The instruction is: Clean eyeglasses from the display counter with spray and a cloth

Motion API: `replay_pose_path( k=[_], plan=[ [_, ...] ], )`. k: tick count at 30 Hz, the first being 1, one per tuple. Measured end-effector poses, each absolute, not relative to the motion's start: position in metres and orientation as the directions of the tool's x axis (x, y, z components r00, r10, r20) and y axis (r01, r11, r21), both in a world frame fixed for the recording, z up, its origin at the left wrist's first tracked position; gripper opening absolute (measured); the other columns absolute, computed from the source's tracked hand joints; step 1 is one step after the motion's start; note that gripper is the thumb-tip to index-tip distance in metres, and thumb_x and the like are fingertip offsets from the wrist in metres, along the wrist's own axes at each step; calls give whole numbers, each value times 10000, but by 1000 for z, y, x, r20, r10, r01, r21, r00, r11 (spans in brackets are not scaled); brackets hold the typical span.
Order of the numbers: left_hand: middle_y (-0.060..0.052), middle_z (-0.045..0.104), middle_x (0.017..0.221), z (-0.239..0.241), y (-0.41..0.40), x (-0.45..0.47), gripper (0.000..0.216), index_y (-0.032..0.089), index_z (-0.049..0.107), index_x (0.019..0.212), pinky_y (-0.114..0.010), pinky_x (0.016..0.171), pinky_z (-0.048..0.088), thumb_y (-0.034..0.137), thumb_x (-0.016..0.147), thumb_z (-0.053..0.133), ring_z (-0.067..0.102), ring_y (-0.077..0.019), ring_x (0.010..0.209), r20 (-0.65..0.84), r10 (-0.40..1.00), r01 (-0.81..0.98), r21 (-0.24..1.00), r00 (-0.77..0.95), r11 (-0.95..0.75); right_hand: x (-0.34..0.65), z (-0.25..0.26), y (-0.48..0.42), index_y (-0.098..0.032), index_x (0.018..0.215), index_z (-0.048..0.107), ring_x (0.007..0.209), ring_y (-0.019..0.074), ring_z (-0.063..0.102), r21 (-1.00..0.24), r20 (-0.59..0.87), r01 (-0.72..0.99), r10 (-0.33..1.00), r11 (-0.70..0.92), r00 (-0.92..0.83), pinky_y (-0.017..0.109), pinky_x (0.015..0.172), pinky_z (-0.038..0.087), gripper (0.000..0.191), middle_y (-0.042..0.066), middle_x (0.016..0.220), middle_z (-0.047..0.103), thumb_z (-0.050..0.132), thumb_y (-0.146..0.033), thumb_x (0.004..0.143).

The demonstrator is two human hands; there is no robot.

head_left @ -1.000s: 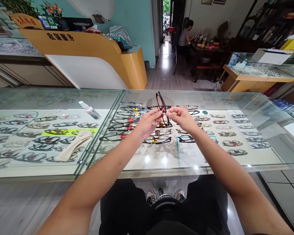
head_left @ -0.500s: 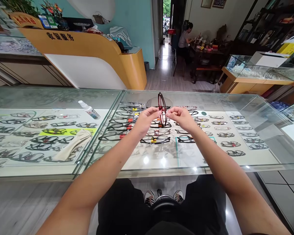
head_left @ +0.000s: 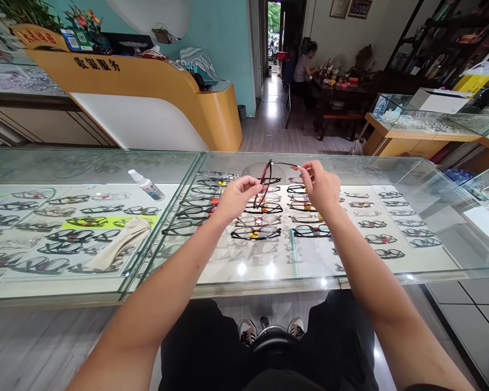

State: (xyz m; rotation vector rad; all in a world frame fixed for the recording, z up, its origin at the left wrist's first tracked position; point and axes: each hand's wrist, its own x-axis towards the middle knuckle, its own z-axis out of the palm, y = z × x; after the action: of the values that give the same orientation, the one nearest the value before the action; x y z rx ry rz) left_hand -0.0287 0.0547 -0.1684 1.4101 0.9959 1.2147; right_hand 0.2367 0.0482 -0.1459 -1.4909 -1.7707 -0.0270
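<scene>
Above the glass counter I hold a pair of dark red eyeglasses (head_left: pixel 265 177) with both hands. My left hand (head_left: pixel 241 196) is closed, pinching the front frame between thumb and fingers. My right hand (head_left: pixel 321 184) pinches the tip of one temple, which stretches out to the right and bears a small orange-red mark near its end. The other temple is hard to make out. Beneath my hands, rows of glasses (head_left: pixel 256 233) lie in the display case (head_left: pixel 244 271), some with red or yellow tags.
A white spray bottle (head_left: pixel 146 185) lies on the left counter, with a cream cloth (head_left: pixel 124 244) nearer me. Beyond stands an orange and white cashier desk (head_left: pixel 220 114). A person (head_left: pixel 303 70) sits at a dark table at the back. Another glass case (head_left: pixel 424 119) stands right.
My right hand has moved right and slightly up, swinging one temple outward from the frame. My left hand keeps its pinch, and the eyeglasses have turned and tilted a little.
</scene>
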Motion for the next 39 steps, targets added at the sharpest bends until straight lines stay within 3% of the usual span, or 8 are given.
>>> replay_pose_path(
  k=[6,10,13,21,27,31,34,39],
  plan=[
    [-102,833,1080,-168,54,-27,528,204,791,899,-359,873,598,639,677,992,743,-250,999,86,984,-123,990,158,-67,223,-152,39,-218,1281,668,845,244,754,-393,687,811,725,433,-54,365,793,484,290,100,1138,846,462,-332,1110],
    [-83,815,1023,-166,49,-25,525,194,792,890,-371,889,642,607,658,1019,740,-222,947,71,974,-139,989,216,-41,205,-154,31,-221,1353,713,1008,284,735,-163,661,782,656,601,-366,420,913,513,357,117,1238,825,456,-257,1107],
    [-72,806,997,-165,45,-23,514,191,800,905,-374,911,652,595,674,1017,742,-202,914,68,965,-131,991,255,-35,199,-156,29,-229,1350,744,1148,319,691,-61,633,774,624,630,-458,460,980,510,350,136,1360,776,489,-282,1116],
    [-96,838,1054,-170,47,-24,548,194,778,966,-351,890,639,599,680,1012,779,-242,1051,85,978,-150,987,191,-56,204,-160,35,-234,1315,742,1413,371,596,-113,653,774,634,623,-415,569,1236,442,311,187,1595,621,564,-375,1103],
    [-132,844,1165,-168,49,-24,546,184,775,985,-372,916,645,598,705,993,789,-253,1083,116,983,-190,978,142,-88,204,-159,37,-226,1224,728,1503,399,542,-147,636,791,670,593,-384,608,1243,446,235,208,1647,574,616,-368,1074],
    [-128,840,1184,-165,52,-29,505,189,758,980,-375,927,647,542,715,1002,787,-245,1093,119,990,-248,964,79,-96,207,-162,39,-208,1140,718,1587,438,466,-139,623,805,683,576,-381,656,1300,391,221,210,1590,623,700,-400,1032],
    [-121,828,1216,-162,55,-33,495,193,743,984,-365,933,649,517,720,1009,777,-233,1118,119,993,-321,941,26,-104,208,-163,40,-217,1089,716,1549,414,521,-120,601,813,693,570,-398,661,1349,326,202,162,1449,731,685,-412,1048],
    [-83,805,1264,-160,59,-38,496,211,731,970,-349,942,651,505,704,1028,757,-201,1110,128,991,-434,891,-48,-136,207,-160,37,-243,919,715,1001,288,721,-106,555,817,716,567,-424,598,1342,332,307,72,922,812,559,-417,1118]
  ],
)
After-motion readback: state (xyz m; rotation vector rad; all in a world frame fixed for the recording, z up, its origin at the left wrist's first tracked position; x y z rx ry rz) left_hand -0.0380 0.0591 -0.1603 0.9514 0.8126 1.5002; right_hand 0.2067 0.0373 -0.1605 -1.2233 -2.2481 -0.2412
